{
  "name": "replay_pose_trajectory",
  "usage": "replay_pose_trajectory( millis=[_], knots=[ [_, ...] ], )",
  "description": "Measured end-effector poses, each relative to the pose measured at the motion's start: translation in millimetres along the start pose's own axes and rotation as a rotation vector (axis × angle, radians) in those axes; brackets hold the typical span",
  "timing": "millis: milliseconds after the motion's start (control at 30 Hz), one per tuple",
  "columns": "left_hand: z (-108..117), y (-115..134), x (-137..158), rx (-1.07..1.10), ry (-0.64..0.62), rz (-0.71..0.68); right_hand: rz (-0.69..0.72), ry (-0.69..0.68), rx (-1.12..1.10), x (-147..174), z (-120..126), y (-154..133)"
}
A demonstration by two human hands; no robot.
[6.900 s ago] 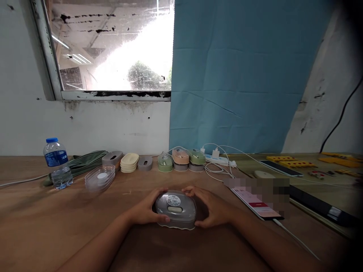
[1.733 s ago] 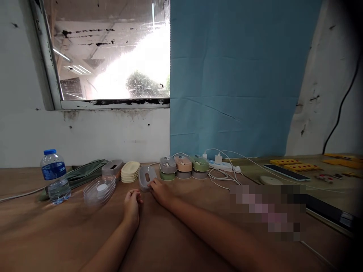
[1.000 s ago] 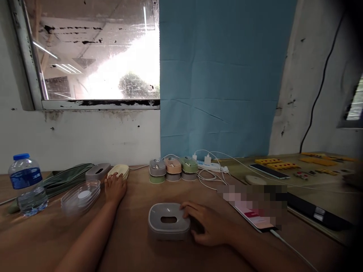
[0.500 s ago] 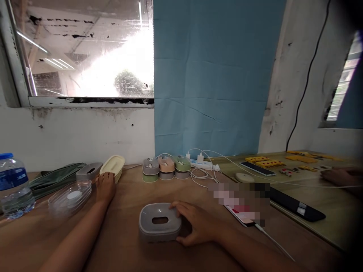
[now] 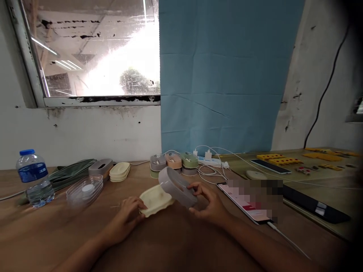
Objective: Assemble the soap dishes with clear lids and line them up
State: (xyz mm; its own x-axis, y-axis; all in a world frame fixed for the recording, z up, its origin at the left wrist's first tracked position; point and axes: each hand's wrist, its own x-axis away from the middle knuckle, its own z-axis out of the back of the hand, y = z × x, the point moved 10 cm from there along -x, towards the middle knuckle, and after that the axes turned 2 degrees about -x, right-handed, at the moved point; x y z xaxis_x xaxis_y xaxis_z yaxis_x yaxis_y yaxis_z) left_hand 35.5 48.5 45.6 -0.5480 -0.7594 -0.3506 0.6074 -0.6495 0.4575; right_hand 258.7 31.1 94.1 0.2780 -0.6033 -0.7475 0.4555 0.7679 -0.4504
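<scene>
My left hand (image 5: 129, 217) grips the near left edge of a cream oval plastic piece (image 5: 155, 200), thumb and fingers closed on its rim, just above the brown table. My right hand (image 5: 208, 204) holds a grey oval plastic cover (image 5: 176, 187) with a slot in its top, tilted on its side. The cover's lower left part is close to the cream piece; I cannot tell whether they touch. Further back, a stack of cream pieces (image 5: 119, 172) stands beside other grey slotted covers (image 5: 100, 166). Clear plastic trays (image 5: 86, 189) lie in front of those covers.
A water bottle (image 5: 35, 177) and a dark green pouch (image 5: 72, 175) are at the left. Small coloured boxes (image 5: 173, 160) line the back near a power strip (image 5: 211, 161) with white cables. At the right lie a charging phone (image 5: 241, 202) and a black case (image 5: 314, 204).
My left hand has brought a cream piece from the back stack to the middle. My right hand has lifted the grey cover off the table and tipped it. The view has turned slightly right.
</scene>
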Motion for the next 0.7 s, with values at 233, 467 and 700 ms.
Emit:
replay_pose_trajectory(
  millis=[233, 467, 700],
  knots=[
    [-22, 20, 3, 0.192, -0.247, -0.120, -0.064, -0.073, -0.024, 3, -13, 4],
    [1, -5, 3, 0.271, -0.079, 0.002, -0.095, -0.197, 0.014, 9, -33, -4],
    [3, 9, 1, 0.265, -0.107, -0.084, -0.198, -0.509, 0.043, 25, -66, -8]
  ],
)
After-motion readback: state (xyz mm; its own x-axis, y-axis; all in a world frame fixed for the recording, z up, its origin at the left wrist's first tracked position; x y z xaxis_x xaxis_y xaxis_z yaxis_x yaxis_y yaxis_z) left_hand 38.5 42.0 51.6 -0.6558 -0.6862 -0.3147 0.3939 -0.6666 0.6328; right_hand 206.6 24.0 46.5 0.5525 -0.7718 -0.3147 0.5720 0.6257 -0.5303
